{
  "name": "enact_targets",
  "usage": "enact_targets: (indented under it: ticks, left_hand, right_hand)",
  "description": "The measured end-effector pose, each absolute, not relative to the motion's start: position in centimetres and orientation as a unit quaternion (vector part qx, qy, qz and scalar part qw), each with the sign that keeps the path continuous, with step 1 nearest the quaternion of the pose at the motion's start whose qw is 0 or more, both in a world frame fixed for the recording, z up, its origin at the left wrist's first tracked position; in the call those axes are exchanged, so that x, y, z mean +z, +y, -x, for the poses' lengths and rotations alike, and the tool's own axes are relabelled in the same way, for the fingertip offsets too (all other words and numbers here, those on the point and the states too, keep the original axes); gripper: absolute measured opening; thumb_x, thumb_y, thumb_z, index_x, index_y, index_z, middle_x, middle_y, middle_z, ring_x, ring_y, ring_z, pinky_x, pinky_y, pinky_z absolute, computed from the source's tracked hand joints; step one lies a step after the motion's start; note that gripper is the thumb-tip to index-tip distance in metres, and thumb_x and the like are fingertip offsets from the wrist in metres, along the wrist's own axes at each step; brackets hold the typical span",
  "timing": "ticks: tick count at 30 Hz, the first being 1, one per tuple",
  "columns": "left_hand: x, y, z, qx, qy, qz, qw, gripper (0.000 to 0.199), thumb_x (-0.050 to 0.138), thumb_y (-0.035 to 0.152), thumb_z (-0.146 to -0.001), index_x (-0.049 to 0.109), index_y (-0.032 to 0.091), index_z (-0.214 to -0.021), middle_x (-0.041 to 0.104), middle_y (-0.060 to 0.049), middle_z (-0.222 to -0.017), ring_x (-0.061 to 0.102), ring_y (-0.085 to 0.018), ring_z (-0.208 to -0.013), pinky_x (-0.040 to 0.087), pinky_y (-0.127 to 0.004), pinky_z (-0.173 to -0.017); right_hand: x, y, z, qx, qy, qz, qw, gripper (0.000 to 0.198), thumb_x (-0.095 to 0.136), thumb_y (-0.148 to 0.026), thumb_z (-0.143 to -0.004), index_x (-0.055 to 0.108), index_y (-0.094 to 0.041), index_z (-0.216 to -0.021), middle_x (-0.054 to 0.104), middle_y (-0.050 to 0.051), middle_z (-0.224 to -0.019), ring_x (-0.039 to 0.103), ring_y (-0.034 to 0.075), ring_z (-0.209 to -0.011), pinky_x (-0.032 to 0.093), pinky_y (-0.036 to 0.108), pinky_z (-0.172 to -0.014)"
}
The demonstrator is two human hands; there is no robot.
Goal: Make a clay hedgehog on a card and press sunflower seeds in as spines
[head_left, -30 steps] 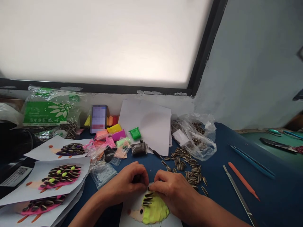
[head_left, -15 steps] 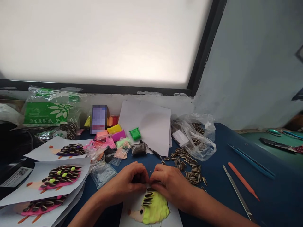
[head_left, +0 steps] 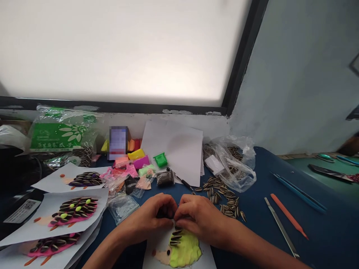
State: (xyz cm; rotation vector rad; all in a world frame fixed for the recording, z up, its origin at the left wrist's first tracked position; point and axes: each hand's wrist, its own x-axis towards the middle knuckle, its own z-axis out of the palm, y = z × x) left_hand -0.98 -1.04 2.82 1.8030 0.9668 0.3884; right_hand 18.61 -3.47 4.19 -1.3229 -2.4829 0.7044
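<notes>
A hedgehog picture [head_left: 186, 251] in yellow-green and beige clay lies on white paper [head_left: 151, 263] at the bottom centre. Several striped sunflower seeds [head_left: 176, 238] stick in the clay near the head. My left hand [head_left: 157, 215] is bent over the top left of the picture, thumb and fingers curled together. My right hand [head_left: 198, 215] sits at the top edge of the clay, its fingers pinched and meeting the left fingertips. Whatever lies between the fingers of either hand is hidden.
Loose sunflower seeds [head_left: 228, 201] lie beyond my right hand, near a clear bag of seeds [head_left: 241, 175]. Finished hedgehog sheets [head_left: 92, 200] are stacked at left. Clay packs [head_left: 160, 160] and a black pen [head_left: 183, 182] stand behind. Blue tweezers [head_left: 300, 192], an orange tool [head_left: 290, 216] and a scalpel handle [head_left: 280, 226] lie right.
My right fingertips have shifted slightly left, closer to the left fingers. The whole view has moved a little; the picture and seeds otherwise look the same.
</notes>
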Motion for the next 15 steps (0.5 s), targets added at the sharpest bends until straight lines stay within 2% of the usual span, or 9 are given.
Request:
enact_targets:
  ticks: [9, 15]
  left_hand:
    - [2.86, -0.82, 1.07, 0.169, 0.378, -0.742, 0.526, 0.014, 0.055, 0.016, -0.069, 0.057, 0.018, -0.083, 0.051, 0.005, -0.075, 0.046, -0.011, -0.069, 0.037, -0.021, -0.061]
    - [3.12, -0.78, 1.19, 0.172, 0.373, -0.748, 0.522, 0.018, 0.053, 0.014, -0.068, 0.056, 0.019, -0.085, 0.054, 0.003, -0.079, 0.048, -0.013, -0.074, 0.040, -0.022, -0.066]
  right_hand:
    - [4.90, -2.74, -18.66, 0.259, -0.864, 0.425, 0.077, 0.019, 0.063, -0.014, -0.081, 0.076, -0.023, -0.090, 0.061, 0.001, -0.088, 0.059, 0.012, -0.079, 0.041, 0.020, -0.069]
    - [5.14, -2.89, -18.77, 0.279, -0.873, 0.395, 0.068, 0.023, 0.057, -0.014, -0.087, 0.076, -0.026, -0.092, 0.061, 0.000, -0.092, 0.059, 0.013, -0.082, 0.042, 0.020, -0.070]
